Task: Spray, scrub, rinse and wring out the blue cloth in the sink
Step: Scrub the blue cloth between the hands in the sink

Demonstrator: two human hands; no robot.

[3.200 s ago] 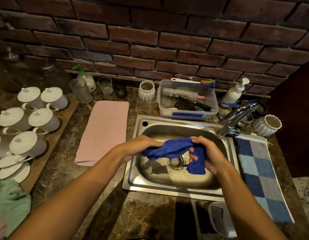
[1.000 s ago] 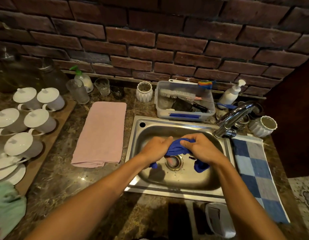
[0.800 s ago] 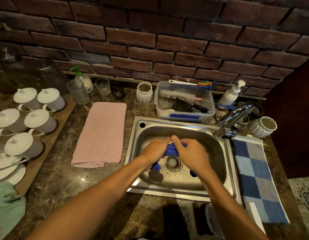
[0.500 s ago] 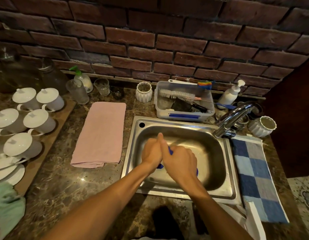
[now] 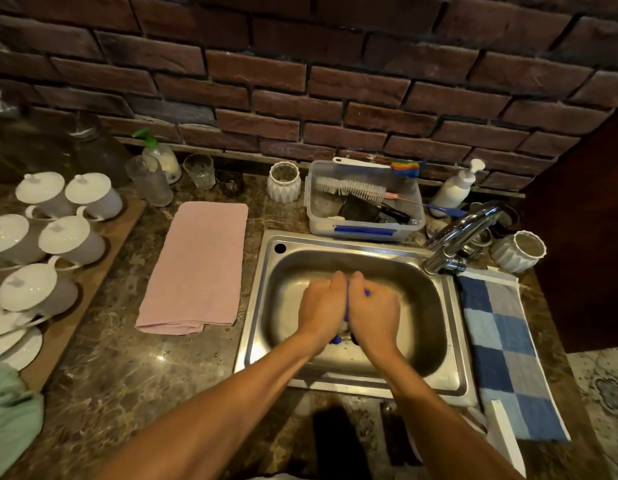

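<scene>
so both hands are down inside the sink (image 5: 449, 327) right now, pressed knuckle to knuckle over the middle of the basin. the left hand (image 5: 322, 308) and the right hand (image 5: 375, 310) each have a tight, curled grip on the blue cloth (image 5: 347, 303), which is bunched up between them so only thin slivers of blue show: a strip in the gap between the hands, a bit poking out by the right thumb, and a small end hanging under the wrists toward the near side of the sink. can't see the drain, the hands cover it.

everything else placed off the sink: the chrome tap (image 5: 456, 237) sits at its far right corner with the spout angled away from the basin. just behind the sink's far rim there's a clear plastic tub (image 5: 364, 220) with a white bottle brush (image 5: 352, 189) lying across it. right of that tub, against the brick wall, a white pump bottle (image 5: 454, 188). a blue checked towel (image 5: 508, 351) lies flat on the desk touching the sink's right edge, and a folded pink towel (image 5: 200, 268) lies on the desk just left of the sink. further left of the sink, a bunch of white lidded cups (image 5: 72, 237) on a wooden board.
</scene>
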